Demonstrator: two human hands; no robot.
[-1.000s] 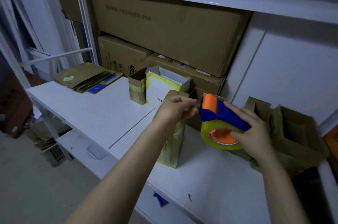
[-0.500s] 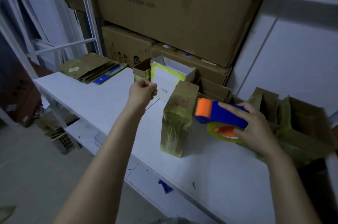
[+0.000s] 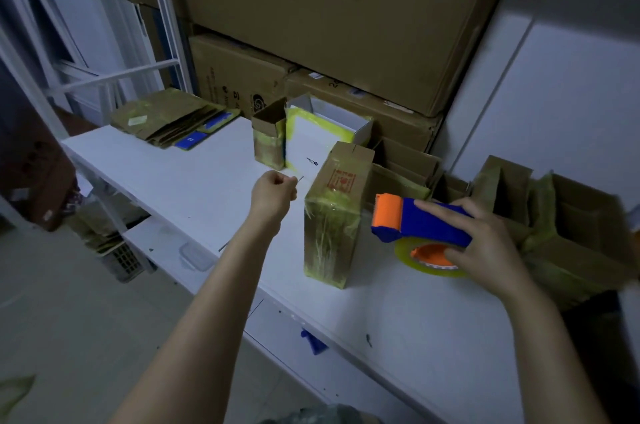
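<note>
A tall brown carton [image 3: 337,215] wrapped in yellowish tape stands upright on the white table [image 3: 194,181]. Just right of it, my right hand [image 3: 485,247] grips a blue and orange tape dispenser [image 3: 415,219]. Its yellowish tape roll [image 3: 429,262] sits low over the table. The dispenser's orange head points at the carton with a small gap between them. My left hand [image 3: 273,193] hovers over the table left of the carton, apart from it. Its fingers are curled into a loose fist, and I see nothing in it.
Behind the carton stand a small open brown box [image 3: 268,138] and an open white box [image 3: 325,136]. Flattened cartons [image 3: 173,117] lie at the table's far left. Crumpled open cartons [image 3: 561,226] crowd the right end. Large cartons [image 3: 329,18] fill the shelf behind.
My left hand left the carton's top and drew back to the left. My right hand lowered the dispenser from the carton's top down to the table on its right.
</note>
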